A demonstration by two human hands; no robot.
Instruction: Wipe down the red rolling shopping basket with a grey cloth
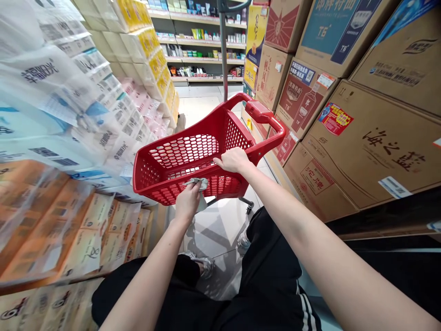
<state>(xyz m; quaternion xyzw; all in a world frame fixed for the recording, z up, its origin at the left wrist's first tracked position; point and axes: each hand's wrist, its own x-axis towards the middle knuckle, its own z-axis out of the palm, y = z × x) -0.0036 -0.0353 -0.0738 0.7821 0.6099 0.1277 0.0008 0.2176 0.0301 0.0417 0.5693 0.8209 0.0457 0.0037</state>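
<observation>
A red plastic shopping basket cart (179, 156) stands in the aisle in front of me, tilted in the view, with nothing visible inside. My left hand (188, 201) is closed around a crumpled grey-white cloth (197, 184) pressed against the basket's near wall. My right hand (234, 160) grips the basket's near rim, close to where the red handle (263, 112) rises. My legs in black trousers and my shoes show below.
Stacked packs of tissue paper (69, 138) fill the left side. Brown cardboard cartons (344, 119) are piled on the right. A grey pole (223, 50) stands behind the basket, and store shelves (203, 41) with small goods cross the far end. Light floor tiles (220, 230) run between.
</observation>
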